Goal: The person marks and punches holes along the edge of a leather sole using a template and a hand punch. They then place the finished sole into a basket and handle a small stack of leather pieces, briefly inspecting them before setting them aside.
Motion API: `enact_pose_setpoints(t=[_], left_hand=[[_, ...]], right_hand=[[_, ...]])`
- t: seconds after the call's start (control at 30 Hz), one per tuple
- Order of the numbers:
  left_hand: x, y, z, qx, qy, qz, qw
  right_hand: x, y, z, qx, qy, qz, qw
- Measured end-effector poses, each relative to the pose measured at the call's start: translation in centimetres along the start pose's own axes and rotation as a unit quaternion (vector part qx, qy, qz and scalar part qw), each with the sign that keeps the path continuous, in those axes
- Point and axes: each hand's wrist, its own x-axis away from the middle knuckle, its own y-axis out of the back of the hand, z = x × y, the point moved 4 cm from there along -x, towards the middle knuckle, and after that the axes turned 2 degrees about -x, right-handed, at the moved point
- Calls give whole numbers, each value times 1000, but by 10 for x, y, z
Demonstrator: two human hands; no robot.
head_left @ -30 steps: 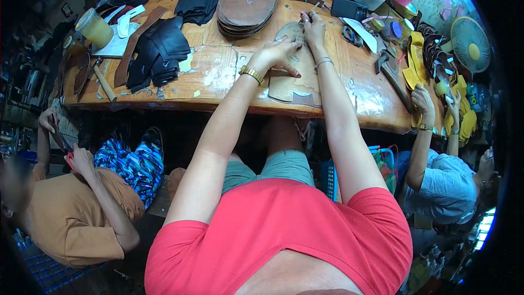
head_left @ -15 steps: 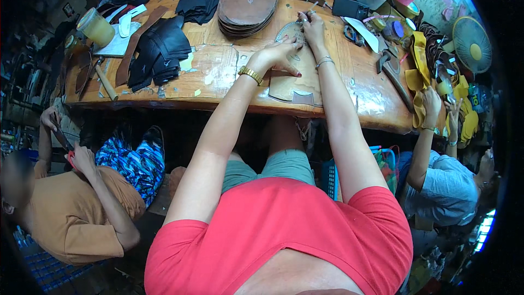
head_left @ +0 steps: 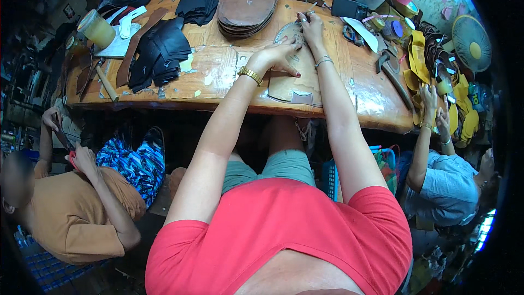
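Observation:
A flat tan piece with a rounded far end and a dark notched patch at its near edge [head_left: 295, 84] lies on the wooden table in front of me. My left hand [head_left: 281, 54] rests on it, fingers spread and thumb stretched out to the side. Just beyond, at the piece's far right edge, my right hand [head_left: 313, 30] is closed in a pinch around a thin pen-like tool [head_left: 313, 6]. Only the tool's upper end shows; its tip is hidden by my fingers. Behind my left hand sits a stack of brown rounded leather pieces [head_left: 248, 0].
Black leather pieces [head_left: 161, 49] and a hammer [head_left: 106, 81] lie to the left. On the right are another hammer [head_left: 396, 79], scissors [head_left: 352, 35] and yellow leather strips [head_left: 417, 57]. One co-worker [head_left: 82, 213] sits left holding red-handled scissors; another [head_left: 447, 186] sits right.
My hands and the tan piece stay almost in place. The co-worker on the right has brought their hands closer together at the yellow strips.

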Motion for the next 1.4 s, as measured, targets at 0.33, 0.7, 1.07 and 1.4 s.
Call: enact_pose_setpoints(t=[0.33, 0.7, 1.07, 1.4], left_hand=[[-5, -3, 4, 2, -23, -42, 999], [32, 6, -43, -105, 43, -134, 984], [39, 5, -43, -104, 40, -122, 986], [44, 3, -36, -86, 25, -128, 988]], right_hand=[[-1, -15, 18, 99, 136, -5, 986], [1, -14, -13, -29, -13, -24, 999], [4, -14, 5, -27, 21, 6, 999], [8, -12, 17, -56, -43, 35, 997]])
